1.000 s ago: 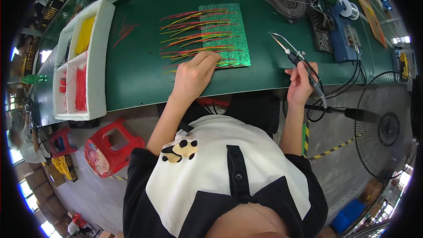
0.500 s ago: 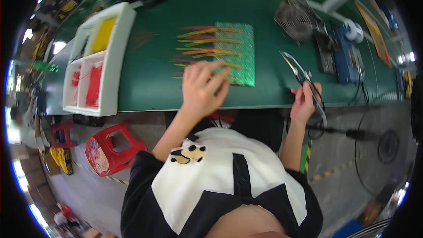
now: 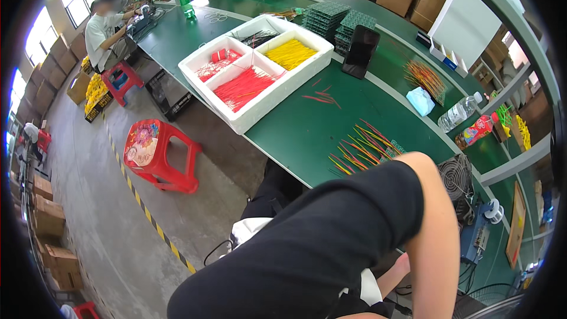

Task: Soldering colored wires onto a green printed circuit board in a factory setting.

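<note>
Neither grip shows; my shoulder (image 3: 331, 242) hides both hands. Judging by the wires (image 3: 360, 145) on the counter (image 3: 295, 124), I'd say wiring pauses; next needs hands in view.

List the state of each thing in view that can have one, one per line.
White foam tray: open, compartments hold red, yellow and dark wires.
Circuit board: flat, wires sticking out, mostly hidden by the arm.
Water bottle: lying on its side.
Dark phone: propped up, screen dark.
Red stool: upright, unoccupied.
Both hands: out of view.
</note>
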Tool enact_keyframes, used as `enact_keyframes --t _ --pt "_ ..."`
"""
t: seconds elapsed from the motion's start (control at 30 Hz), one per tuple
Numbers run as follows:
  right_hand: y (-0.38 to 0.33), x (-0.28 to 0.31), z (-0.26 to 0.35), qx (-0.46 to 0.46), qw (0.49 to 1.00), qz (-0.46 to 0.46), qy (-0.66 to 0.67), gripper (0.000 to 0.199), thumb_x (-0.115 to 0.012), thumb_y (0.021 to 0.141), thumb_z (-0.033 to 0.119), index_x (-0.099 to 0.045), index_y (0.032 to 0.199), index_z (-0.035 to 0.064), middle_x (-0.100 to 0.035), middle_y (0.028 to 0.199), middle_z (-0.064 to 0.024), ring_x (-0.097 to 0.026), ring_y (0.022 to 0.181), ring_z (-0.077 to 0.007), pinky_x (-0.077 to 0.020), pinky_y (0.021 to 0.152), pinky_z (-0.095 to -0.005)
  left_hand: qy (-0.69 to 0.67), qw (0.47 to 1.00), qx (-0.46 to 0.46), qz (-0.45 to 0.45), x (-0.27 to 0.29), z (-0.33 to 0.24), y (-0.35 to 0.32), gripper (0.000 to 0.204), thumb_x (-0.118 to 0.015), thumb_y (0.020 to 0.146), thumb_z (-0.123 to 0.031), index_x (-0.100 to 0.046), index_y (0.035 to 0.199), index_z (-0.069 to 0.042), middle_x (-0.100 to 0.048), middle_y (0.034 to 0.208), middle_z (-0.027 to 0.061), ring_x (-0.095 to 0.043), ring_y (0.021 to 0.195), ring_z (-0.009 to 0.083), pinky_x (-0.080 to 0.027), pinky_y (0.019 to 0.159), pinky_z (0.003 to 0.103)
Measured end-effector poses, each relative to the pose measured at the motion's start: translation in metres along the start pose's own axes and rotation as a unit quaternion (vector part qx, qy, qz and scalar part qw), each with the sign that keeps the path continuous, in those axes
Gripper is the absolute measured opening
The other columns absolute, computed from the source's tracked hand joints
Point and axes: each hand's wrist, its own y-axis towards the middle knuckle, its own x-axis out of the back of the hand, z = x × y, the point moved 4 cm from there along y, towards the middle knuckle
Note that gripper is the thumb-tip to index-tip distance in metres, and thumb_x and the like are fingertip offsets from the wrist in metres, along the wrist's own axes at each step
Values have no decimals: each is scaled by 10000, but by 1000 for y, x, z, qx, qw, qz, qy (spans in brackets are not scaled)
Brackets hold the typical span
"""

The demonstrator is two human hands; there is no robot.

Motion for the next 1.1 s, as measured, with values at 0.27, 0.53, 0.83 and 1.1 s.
enact_keyframes --t 0.27,0.53,0.83,1.1 --pt "11 -26 -9 19 999 25 35 146 -557 872 90 -447 782 57 -417 520 -8 -312 400 -44 -476 515 -232 3 1000 -3 1 -10 -2 0 324 -606 863 -287 -587 1075 -42 -639 1007 191 -600 871 382 -466 791 463" --pt "17 -55 -9 6 995 92 26 139 -558 870 84 -450 787 54 -420 521 -9 -317 402 -46 -477 514 -234 11 998 -45 -52 -19 -27 -3 313 -607 862 -281 -589 1065 -43 -640 1001 188 -600 867 378 -468 786 459" --pt "1 -70 -1 7 998 65 14 131 -559 868 78 -454 793 51 -423 523 -11 -322 405 -48 -477 514 -236 -61 994 -72 -47 -45 -22 9 301 -607 861 -274 -592 1053 -43 -641 994 185 -600 863 374 -470 779 455" --pt "-17 -28 36 -2 993 -57 -102 101 -555 863 53 -467 815 44 -429 527 -14 -348 420 -57 -477 509 -245 -216 969 -119 10 -100 -29 19 290 -608 859 -268 -595 1043 -44 -642 987 182 -600 859 370 -472 773 451"
